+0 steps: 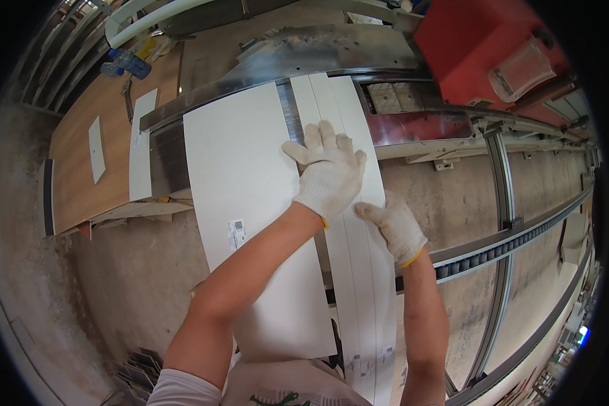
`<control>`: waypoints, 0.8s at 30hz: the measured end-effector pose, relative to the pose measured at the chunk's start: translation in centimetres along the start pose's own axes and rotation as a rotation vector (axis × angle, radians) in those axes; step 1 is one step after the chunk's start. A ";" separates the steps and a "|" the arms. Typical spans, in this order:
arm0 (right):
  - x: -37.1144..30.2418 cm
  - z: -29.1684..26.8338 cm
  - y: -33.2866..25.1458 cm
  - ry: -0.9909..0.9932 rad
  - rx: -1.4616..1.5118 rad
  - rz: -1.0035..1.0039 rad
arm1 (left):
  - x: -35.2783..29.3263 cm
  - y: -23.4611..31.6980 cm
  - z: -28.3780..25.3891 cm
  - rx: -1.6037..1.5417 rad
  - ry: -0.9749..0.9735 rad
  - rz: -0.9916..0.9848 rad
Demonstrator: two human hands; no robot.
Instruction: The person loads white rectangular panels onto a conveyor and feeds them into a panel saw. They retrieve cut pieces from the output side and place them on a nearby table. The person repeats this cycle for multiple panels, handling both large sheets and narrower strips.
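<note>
My left hand, in a white knitted glove, lies flat with fingers spread on the far part of several narrow white strips lying side by side. Its thumb reaches over the dark gap toward a wider white panel. My right hand, gloved alike, grips the right edge of the strips. Its thumb rests on top, while the other fingers are partly hidden past the edge. The wide panel lies left of the strips, with a printed label on it, and passes under my left forearm.
A metal machine bed crosses beyond the panels, with a red machine housing at far right. Rails run to the right. On the wooden table at left lie narrow white offcuts and a plastic bottle.
</note>
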State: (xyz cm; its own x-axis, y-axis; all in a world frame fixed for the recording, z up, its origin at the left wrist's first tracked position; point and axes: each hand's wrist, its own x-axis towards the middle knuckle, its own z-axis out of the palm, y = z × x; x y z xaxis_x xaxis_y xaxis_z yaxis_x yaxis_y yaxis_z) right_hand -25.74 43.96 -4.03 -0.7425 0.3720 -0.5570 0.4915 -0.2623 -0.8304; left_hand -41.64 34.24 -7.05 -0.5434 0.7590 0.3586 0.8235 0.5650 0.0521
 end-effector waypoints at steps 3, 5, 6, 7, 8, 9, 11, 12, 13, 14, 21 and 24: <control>0.9 0.1 0.0 0.017 0.028 -0.001 | 0.1 -0.3 -0.3 -0.012 -0.086 0.049; 1.6 -0.1 -0.1 -0.007 -0.011 -0.009 | 0.0 -0.4 -0.8 0.005 -0.129 0.114; 1.9 -0.2 -0.1 -0.008 -0.035 -0.039 | 0.0 -0.4 -1.1 0.037 -0.102 0.148; 2.0 -0.3 -0.1 -0.004 -0.080 -0.020 | -0.1 -0.4 -1.3 0.070 -0.080 0.179; 2.1 -0.4 -0.1 0.015 -0.121 -0.018 | -0.1 -0.4 -1.6 0.070 -0.175 0.181; 2.2 -0.4 -0.1 0.040 -0.173 -0.009 | 0.0 -0.4 -1.8 0.069 -0.269 0.185; 2.2 -0.5 -0.5 0.051 -0.262 -0.043 | 0.3 -0.6 -2.1 0.091 -0.307 0.257; 2.1 -0.5 -0.8 0.079 -0.343 -0.019 | 0.5 -0.7 -2.3 0.113 -0.253 0.324; 2.0 -0.5 -1.2 0.077 -0.396 -0.025 | 0.7 -0.8 -2.5 0.134 -0.208 0.384; 1.7 -0.4 -1.8 0.095 -0.477 0.006 | 0.9 -0.8 -2.6 0.108 -0.195 0.374; -3.2 2.9 -3.5 0.366 -0.850 -0.010 | 1.1 -0.3 -2.7 0.156 -0.230 0.265; -4.1 5.9 -2.1 0.433 -1.019 -0.113 | 1.2 -0.3 -2.1 0.093 -0.298 0.278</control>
State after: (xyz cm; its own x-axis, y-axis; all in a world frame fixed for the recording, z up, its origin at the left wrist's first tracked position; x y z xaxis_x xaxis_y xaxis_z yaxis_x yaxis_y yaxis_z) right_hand -26.39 37.69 0.06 -0.6829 0.6789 -0.2697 0.7224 0.5730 -0.3870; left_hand -42.22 34.24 -4.64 -0.3371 0.9395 0.0612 0.9347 0.3417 -0.0976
